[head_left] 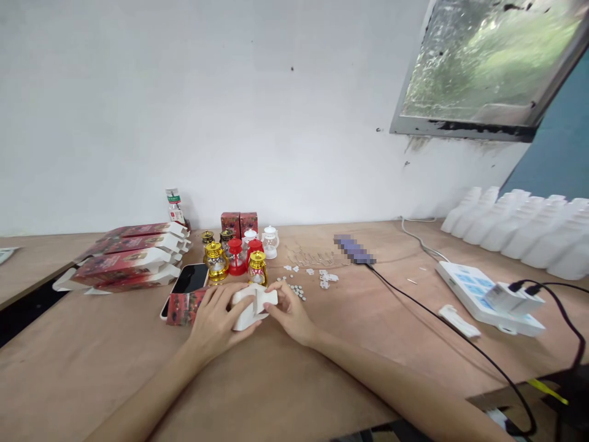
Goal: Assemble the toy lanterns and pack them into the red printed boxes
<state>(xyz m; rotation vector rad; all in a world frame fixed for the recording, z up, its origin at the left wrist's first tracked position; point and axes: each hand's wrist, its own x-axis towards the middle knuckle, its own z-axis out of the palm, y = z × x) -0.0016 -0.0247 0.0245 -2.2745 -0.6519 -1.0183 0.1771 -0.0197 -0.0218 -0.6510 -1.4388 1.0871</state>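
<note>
The left grip (219, 312) is closed over a red printed gift box (247, 314), fingers laid across its top and thumb along the near side, while the right grip (291, 314) is narrow, pinching a white flap at the box's open end between thumb and fingers. The box lies on its side, low over the desk (285, 380); its white end sits between the two hands, and what looks like its printed body shows to the left of the left hand, overlapping a smartphone (191, 278). Just beyond the fingers stand eight miniature lanterns in a cluster: two gold (216, 265), two red (237, 259), two white (270, 243) and two dark bronze (208, 237), with a pair of small upright printed boxes (239, 224) behind them. Near the right hand lie small white discs (298, 290), white plastic pieces (327, 279) and thin wire pieces (313, 255). Farther left, unfilled-looking printed cartons (126, 261) are stacked, a labelled bottle (175, 205) behind them. Well to the right are a power strip (469, 294) with a plugged-in charger (514, 301) and a row of white plastic bottles (524, 227).
</note>
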